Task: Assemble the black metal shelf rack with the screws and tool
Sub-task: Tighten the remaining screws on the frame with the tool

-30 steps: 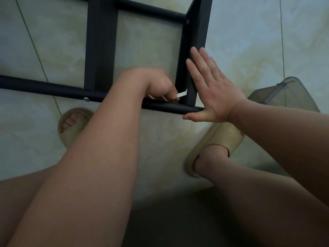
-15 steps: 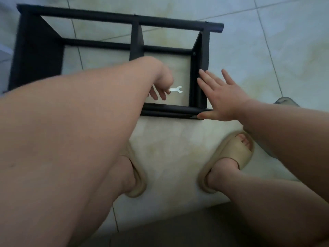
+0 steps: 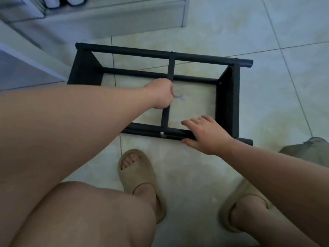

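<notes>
Wrench (image 3: 179, 97), small, pale and blurred, lies inside the rack (image 3: 226, 97) with its long axis running left to right across the open right-hand bay. It is just right of the rack's middle bar (image 3: 165, 115). The left hand (image 3: 161, 94) is bunched over that bar with its fingers curled, right at the wrench's left end. Whether it pinches the wrench, grips the bar or holds nothing cannot be told.

The right hand (image 3: 206, 134) rests on the rack's near rail (image 3: 142, 130), fingers loose and fairly straight over the top and thumb along the front. It steadies the rail and clasps nothing.

A silver screw (image 3: 162, 134) stands proud where the middle bar meets the near rail. It probably wants tightening next. From the wrench it lies straight down the bar, toward the person. The left hand is nearer the tool, so it would likely bring it there.

No brand, label or writing can be read anywhere on the rack.
</notes>
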A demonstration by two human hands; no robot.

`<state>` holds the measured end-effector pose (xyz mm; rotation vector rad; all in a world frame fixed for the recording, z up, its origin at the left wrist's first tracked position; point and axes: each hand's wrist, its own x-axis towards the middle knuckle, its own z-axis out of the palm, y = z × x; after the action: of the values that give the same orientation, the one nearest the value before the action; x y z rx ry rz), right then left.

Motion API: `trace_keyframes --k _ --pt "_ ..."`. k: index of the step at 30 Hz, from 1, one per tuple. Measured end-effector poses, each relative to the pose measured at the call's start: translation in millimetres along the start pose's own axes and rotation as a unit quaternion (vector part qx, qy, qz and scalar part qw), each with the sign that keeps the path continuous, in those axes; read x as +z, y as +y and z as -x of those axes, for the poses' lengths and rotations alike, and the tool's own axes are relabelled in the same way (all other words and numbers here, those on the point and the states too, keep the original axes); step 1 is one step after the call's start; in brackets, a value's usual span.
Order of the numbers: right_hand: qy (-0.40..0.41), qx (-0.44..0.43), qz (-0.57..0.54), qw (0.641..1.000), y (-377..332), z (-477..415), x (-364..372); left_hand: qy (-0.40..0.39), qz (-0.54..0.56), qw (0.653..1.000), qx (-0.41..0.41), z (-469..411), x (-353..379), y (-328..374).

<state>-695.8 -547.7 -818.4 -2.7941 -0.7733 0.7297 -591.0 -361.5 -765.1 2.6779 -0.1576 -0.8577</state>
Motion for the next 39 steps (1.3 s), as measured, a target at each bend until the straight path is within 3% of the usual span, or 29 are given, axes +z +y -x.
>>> trace_keyframes --k 3,8,13,25,29,33,39 --pt "-0.029 0.005 0.002 1.0 -9.4 -10.9 6.0 0.029 0.044 0.998 -0.025 0.5 -0.4 -21.6" --pt "-0.04 0.047 0.019 0.998 0.0 -4.6 3.4 -0.096 0.2 0.973 -0.056 0.6 7.2 -23.6" --pt "-0.035 0.069 0.044 0.996 17.7 16.4 2.3 -0.091 0.235 0.967 -0.043 2.0 16.7 4.0" --pt "-0.047 0.135 0.072 0.987 86.2 78.2 4.6 -0.138 0.258 0.956 0.0 -7.9 51.2 79.1" --pt "0.051 0.125 -0.011 0.991 79.9 64.6 3.3 -0.116 0.31 0.942 -0.05 -17.6 54.1 66.4" --pt "0.03 0.083 -0.002 0.996 74.6 36.4 2.7 -0.11 0.251 0.959 -0.075 -28.4 56.0 31.2" --pt "0.044 0.031 0.035 0.998 82.9 28.7 17.4 -0.156 0.216 0.963 -0.031 -43.0 76.8 9.7"
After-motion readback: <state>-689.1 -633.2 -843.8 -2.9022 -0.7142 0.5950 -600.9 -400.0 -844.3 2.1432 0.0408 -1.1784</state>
